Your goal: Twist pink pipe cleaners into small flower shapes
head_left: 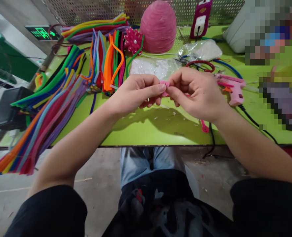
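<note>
In black shirt (pixel 165 210), pinching a pink piece (pixel 164 88) with left hand (pixel 139 91) and right hand (pixel 197 92), above green table (pixel 141 136).

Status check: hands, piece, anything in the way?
Left hand and right hand pinching pink piece, partly hidden. Nothing seen blocking the hands. Pink glue gun to the right.

Fuzzy, matt pipe cleaners (pixel 108 69) contrast with a smooth, glossy green tabletop (pixel 141 135) and crinkled, shiny plastic bags (pixel 153 67). The pink piece (pixel 165 93) looks soft and matt, the pink dome (pixel 158 28) ridged, the glue gun (pixel 237 90) smooth plastic.
</note>
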A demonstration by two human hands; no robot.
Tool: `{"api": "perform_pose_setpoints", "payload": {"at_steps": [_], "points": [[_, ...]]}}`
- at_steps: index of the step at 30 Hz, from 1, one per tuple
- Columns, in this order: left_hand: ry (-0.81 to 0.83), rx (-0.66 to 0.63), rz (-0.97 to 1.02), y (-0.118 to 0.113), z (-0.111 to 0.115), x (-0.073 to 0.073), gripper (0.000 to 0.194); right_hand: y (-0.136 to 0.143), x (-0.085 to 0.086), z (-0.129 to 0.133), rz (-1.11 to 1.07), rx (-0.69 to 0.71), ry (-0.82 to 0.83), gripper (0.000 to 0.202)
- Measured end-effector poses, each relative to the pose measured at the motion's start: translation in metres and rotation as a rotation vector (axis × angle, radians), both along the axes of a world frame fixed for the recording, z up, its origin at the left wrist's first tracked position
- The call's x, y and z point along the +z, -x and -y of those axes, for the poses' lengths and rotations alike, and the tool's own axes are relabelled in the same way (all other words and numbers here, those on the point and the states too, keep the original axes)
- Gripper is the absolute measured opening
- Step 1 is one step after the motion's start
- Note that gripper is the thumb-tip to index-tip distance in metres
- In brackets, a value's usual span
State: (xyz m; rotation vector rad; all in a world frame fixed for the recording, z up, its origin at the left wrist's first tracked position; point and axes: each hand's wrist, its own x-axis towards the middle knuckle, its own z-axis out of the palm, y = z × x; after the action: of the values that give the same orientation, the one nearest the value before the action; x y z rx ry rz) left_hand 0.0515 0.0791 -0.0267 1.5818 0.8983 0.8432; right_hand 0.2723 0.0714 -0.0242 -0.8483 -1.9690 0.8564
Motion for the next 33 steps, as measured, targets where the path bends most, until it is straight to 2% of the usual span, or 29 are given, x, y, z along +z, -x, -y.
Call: {"api": "perform_pose_setpoints", "payload": {"at_steps": [2,4,6,9,15,21,24,29,33], "points": [[0.017,-0.009,-0.026,0.000,-0.001,0.000,0.029,-0.002,0.001,0.000,0.087,-0.040,-0.143,0.016],[-0.041,-0.004,-0.065,-0.001,0.001,0.002,0.030,-0.003,0.000,-0.001,0.112,-0.056,-0.193,0.014],[-0.170,0.029,-0.142,-0.001,0.003,0.006,0.030,-0.004,-0.002,-0.001,0.062,-0.029,-0.096,0.010],[-0.351,0.085,-0.276,0.000,0.007,0.011,0.029,-0.005,-0.001,-0.002,-0.042,0.061,0.147,0.013],[-0.449,0.082,-0.268,0.002,0.008,0.008,0.018,-0.003,0.007,-0.004,-0.098,0.124,0.354,0.023],[-0.486,0.069,-0.206,0.000,0.008,-0.002,0.021,-0.002,0.010,-0.004,-0.111,0.065,0.500,0.032],[-0.462,0.080,-0.147,0.000,0.006,-0.004,0.026,-0.002,0.009,-0.004,-0.133,0.105,0.529,0.035],[-0.346,0.086,-0.023,0.001,-0.001,-0.004,0.038,-0.002,0.005,-0.004,-0.201,0.114,0.457,0.030],[-0.334,0.104,0.083,-0.004,-0.001,-0.006,0.032,0.001,0.003,-0.001,-0.206,0.043,0.424,0.020]]}}
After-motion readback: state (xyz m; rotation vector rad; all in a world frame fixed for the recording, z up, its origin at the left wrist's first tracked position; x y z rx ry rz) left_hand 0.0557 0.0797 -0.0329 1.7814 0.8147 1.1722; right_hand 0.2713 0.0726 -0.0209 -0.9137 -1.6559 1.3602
